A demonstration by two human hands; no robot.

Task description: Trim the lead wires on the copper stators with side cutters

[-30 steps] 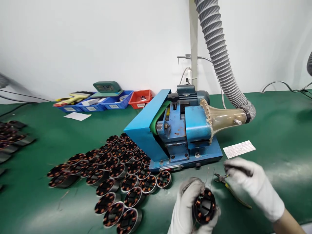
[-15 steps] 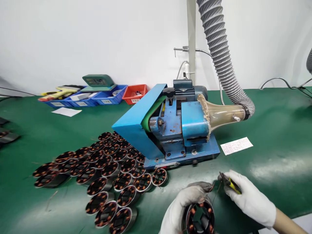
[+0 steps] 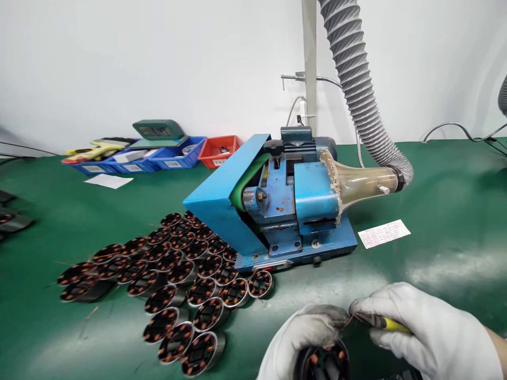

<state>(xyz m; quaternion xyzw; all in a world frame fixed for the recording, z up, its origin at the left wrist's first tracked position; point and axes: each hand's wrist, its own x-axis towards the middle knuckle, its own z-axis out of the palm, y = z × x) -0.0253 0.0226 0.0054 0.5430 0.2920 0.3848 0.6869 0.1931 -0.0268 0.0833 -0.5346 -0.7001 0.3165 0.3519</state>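
Observation:
My left hand point(image 3: 293, 338), in a white glove with greyed fingertips, is closed around a wound motor stator point(image 3: 331, 361) at the bottom edge of the view. Copper windings ring its dark inside, and its lower part is cut off by the frame. A thin copper wire point(image 3: 349, 320) runs up from it between my two hands. My gloved right hand point(image 3: 435, 327) grips yellow-handled pliers point(image 3: 396, 325), whose dark jaws are at the wire, partly covered by my fingers. Whether the jaws are closed on the wire I cannot tell.
Several stators point(image 3: 202, 290) stand in rows on the green table point(image 3: 47, 338) at left. A blue belt sander point(image 3: 277, 206) with a grey hose point(image 3: 352, 79) stands in the middle. Blue bins point(image 3: 174, 164), a red bin point(image 3: 214, 158) and a paper slip point(image 3: 384, 234) lie around it.
My right hand has moved left and nearer with the pliers, bringing their jaws against the wire beside my left fingertips. The stator stays in my left hand, now more covered by it.

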